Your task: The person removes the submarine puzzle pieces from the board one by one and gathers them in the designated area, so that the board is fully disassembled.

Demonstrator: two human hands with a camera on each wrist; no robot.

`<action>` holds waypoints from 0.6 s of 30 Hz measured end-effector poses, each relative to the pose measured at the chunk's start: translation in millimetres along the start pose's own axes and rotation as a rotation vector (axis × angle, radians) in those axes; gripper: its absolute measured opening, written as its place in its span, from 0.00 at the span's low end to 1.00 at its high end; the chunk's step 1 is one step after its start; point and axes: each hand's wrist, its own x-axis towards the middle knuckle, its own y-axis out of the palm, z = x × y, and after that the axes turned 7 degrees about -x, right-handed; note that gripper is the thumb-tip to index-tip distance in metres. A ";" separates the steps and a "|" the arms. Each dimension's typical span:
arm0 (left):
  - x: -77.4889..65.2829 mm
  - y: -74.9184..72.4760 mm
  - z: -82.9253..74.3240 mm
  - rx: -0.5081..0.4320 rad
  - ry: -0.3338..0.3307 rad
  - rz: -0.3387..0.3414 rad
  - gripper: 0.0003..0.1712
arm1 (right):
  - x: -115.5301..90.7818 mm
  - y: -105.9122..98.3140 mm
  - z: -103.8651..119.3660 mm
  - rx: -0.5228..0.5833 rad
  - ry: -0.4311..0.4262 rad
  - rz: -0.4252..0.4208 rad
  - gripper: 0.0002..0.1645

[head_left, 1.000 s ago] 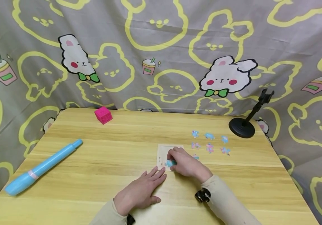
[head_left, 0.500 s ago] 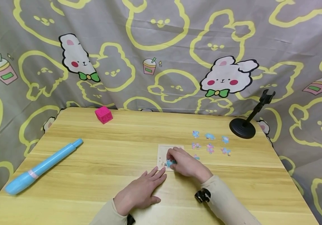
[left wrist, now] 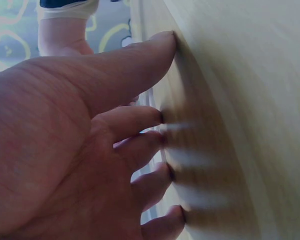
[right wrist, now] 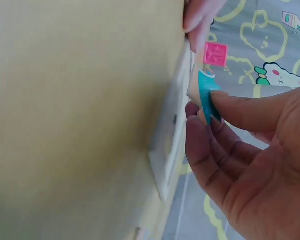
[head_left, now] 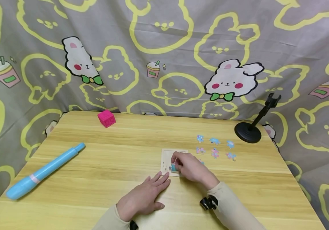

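My right hand (head_left: 193, 167) pinches a teal puzzle piece (right wrist: 205, 95) between thumb and fingers, over the lower part of a pale puzzle tray (head_left: 166, 154). In the right wrist view the piece stands tilted up from the tray, with its printed side towards the thumb; the fingers hide part of it. My left hand (head_left: 144, 196) rests palm down on the table, fingers spread, its foremost fingertips at the tray's near edge. In the left wrist view its fingertips (left wrist: 167, 172) touch the wood.
Several loose blue and pink puzzle pieces (head_left: 214, 153) lie right of the tray, one partly behind my right hand. A black stand (head_left: 248, 132) is at the back right. A pink cube (head_left: 106, 118) sits at the back left, and a long blue pen-shaped object (head_left: 46, 171) lies on the left.
The teal piece has turned slightly in my right fingers, and less of its left end shows. My left hand stays in place. The head view has shifted a little.
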 end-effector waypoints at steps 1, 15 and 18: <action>0.0 0.1 0.1 0.002 -0.001 -0.001 0.43 | -0.8 -1.9 0.1 0.012 -0.001 0.000 0.09; 0.4 0.0 0.3 -0.007 0.007 0.008 0.44 | -47.2 -52.0 -58.4 0.128 0.010 0.035 0.09; 0.8 -0.1 0.3 -0.002 0.002 0.013 0.44 | -57.7 -62.8 -76.4 0.118 0.047 0.023 0.08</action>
